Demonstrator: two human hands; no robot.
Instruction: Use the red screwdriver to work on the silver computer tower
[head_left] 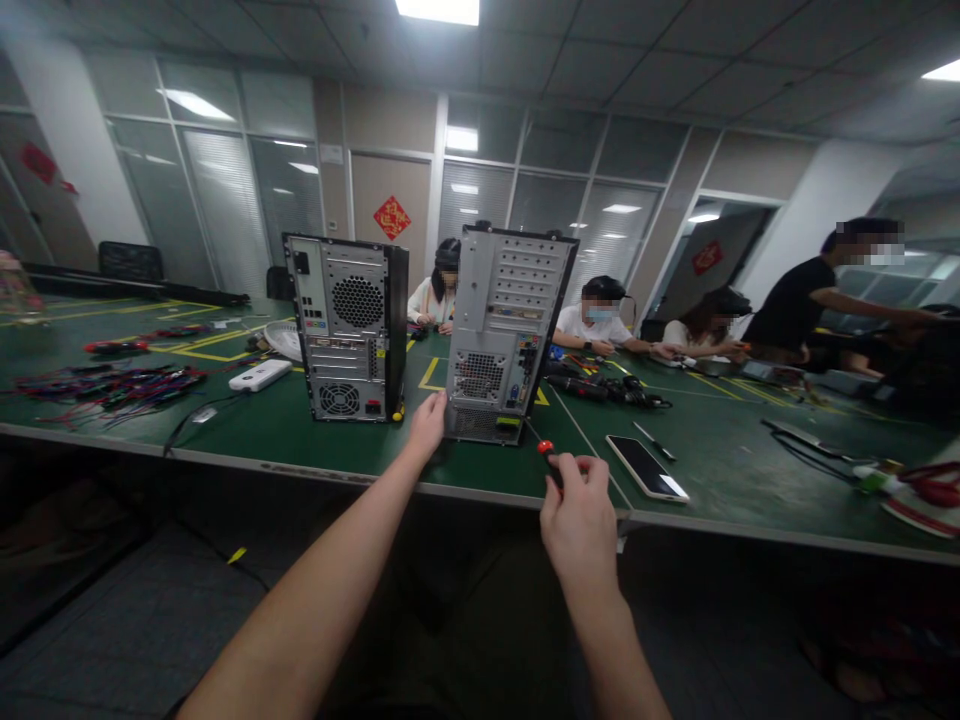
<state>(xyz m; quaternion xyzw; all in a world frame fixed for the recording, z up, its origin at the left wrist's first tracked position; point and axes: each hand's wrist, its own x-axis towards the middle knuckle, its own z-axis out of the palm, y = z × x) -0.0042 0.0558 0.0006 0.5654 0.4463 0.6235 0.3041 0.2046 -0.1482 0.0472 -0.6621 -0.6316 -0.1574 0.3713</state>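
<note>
A grey computer tower stands upright on the green table, its back panel with ports and vent grilles facing me. My left hand grips its lower left edge; some of the fingers are hidden along the side. In my right hand is a screwdriver with a red and black handle, the fingers closed round it. Its shaft points up and left to the tower's lower right corner; whether the tip touches a screw is too small to tell. A second computer tower stands upright to the left, back panel also towards me.
Right of my right hand lie a phone and a thin pen-like tool. Bundled dark cables lie behind. Leftward are a white power strip and a heap of wires. Several people sit or stand across the table.
</note>
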